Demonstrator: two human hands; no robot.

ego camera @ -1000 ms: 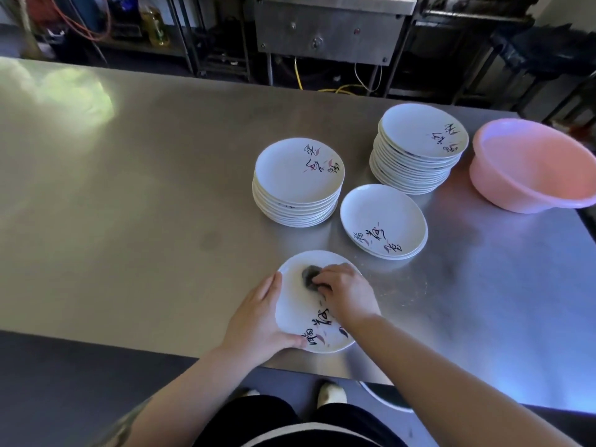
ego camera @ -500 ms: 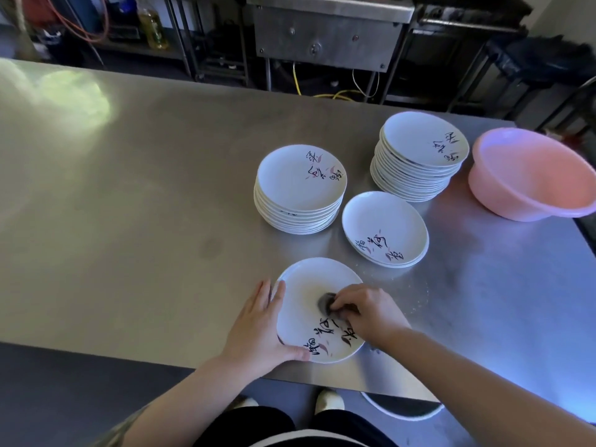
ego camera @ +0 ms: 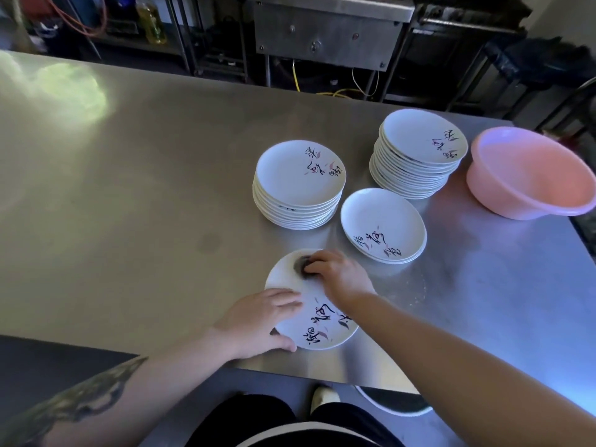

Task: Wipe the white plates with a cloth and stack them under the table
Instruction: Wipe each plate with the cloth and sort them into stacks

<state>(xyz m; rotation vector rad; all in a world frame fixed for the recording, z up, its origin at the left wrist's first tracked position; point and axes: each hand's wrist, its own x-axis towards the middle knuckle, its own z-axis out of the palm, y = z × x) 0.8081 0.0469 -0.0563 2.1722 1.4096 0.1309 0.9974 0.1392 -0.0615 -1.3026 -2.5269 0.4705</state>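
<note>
The white plate (ego camera: 309,321), held at the surface's (ego camera: 129,188) near edge by the spread left hand (ego camera: 258,321) while the dark cloth (ego camera: 301,264) is pinched by the right hand (ego camera: 335,275), could be pushed off by hard wiping.

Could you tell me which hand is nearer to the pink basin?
Right. The right hand wipes the near plate's far side, toward the pink basin; the left hand holds its opposite edge, farther away.

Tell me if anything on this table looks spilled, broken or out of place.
Nothing broken or spilled shows. The plate under the left hand and right hand sits close to the table near edge. A faint ring-shaped smear marks the steel just right of it.
</note>
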